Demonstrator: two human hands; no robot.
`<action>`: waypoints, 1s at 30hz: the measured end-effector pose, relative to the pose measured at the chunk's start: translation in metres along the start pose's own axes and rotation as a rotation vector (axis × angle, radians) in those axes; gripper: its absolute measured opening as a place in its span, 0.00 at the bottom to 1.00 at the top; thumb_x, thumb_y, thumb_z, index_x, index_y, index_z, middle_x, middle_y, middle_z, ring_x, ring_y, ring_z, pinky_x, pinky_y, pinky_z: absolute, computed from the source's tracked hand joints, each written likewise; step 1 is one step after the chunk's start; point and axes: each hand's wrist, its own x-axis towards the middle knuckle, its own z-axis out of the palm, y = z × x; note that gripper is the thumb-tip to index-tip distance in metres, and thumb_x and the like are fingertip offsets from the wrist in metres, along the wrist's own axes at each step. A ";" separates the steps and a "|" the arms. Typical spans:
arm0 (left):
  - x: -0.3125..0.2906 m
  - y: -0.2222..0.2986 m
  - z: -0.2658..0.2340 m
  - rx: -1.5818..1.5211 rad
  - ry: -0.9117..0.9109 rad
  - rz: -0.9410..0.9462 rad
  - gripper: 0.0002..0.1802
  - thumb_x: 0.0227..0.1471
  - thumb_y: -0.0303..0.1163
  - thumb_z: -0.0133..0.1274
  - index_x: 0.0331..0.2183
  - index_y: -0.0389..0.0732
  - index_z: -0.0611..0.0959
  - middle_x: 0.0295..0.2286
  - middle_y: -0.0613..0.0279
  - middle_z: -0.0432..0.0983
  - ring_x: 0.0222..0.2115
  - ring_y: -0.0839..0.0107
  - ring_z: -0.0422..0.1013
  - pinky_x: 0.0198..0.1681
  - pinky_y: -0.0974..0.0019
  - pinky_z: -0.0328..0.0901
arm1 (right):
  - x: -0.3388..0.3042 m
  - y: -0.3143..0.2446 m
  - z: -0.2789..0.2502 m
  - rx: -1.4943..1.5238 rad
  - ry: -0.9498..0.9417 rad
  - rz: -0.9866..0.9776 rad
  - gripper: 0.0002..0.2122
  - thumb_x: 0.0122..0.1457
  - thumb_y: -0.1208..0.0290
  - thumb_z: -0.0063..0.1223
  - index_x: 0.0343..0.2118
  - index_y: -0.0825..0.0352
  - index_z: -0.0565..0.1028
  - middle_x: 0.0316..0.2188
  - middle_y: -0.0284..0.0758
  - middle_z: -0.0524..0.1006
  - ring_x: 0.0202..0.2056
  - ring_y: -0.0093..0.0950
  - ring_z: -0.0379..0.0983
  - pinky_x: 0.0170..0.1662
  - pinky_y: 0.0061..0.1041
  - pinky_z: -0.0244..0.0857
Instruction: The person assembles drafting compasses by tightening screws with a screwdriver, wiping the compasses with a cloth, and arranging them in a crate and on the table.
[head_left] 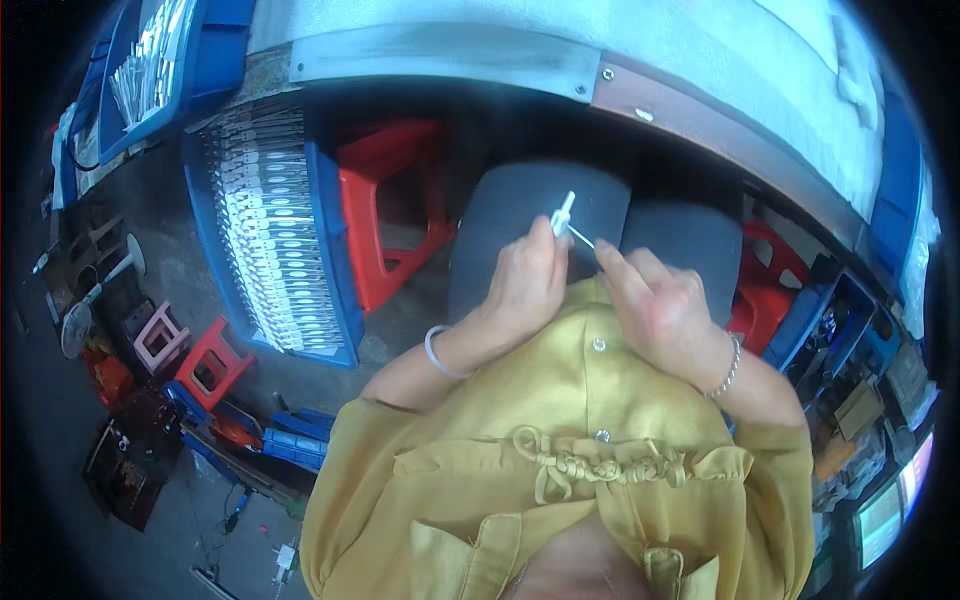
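Note:
My left hand [528,272] is closed, its thumb and fingers pinching a small white part [564,212] with a narrow tip that points away from me. From my right hand [655,300] a thin metal rod [581,238] reaches leftward to the white part. The right thumb and forefinger pinch the rod's other end. Where rod and part meet is too small to tell whether one is inside the other. Both hands are above my lap, in front of my yellow top [560,390].
On the left stands a blue crate [352,300] with rows of white-and-metal pieces, beside a red stool [365,220]. A second blue bin [215,60] holds similar pieces. The worktable's metal edge [450,55] runs across ahead. Another red stool [755,300] is at right.

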 end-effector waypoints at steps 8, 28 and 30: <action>0.004 0.001 0.004 0.084 0.046 -0.018 0.06 0.56 0.25 0.45 0.29 0.31 0.68 0.18 0.39 0.71 0.20 0.39 0.70 0.23 0.44 0.64 | 0.015 0.009 -0.007 0.006 0.048 -0.152 0.19 0.47 0.78 0.51 0.46 0.72 0.74 0.21 0.38 0.73 0.21 0.32 0.74 0.23 0.28 0.69; 0.006 -0.006 -0.011 -0.398 -0.056 -0.148 0.08 0.60 0.30 0.45 0.32 0.35 0.73 0.18 0.60 0.68 0.16 0.68 0.64 0.18 0.67 0.57 | 0.008 0.007 -0.015 0.339 0.049 0.020 0.14 0.55 0.80 0.51 0.45 0.71 0.70 0.33 0.45 0.74 0.34 0.44 0.74 0.36 0.34 0.69; 0.006 0.002 -0.020 -0.748 -0.202 -0.403 0.10 0.63 0.35 0.44 0.34 0.40 0.75 0.17 0.78 0.59 0.14 0.89 0.51 0.16 0.80 0.44 | 0.001 0.002 -0.020 0.303 0.046 0.001 0.14 0.54 0.81 0.51 0.45 0.71 0.70 0.33 0.44 0.72 0.33 0.43 0.73 0.35 0.34 0.69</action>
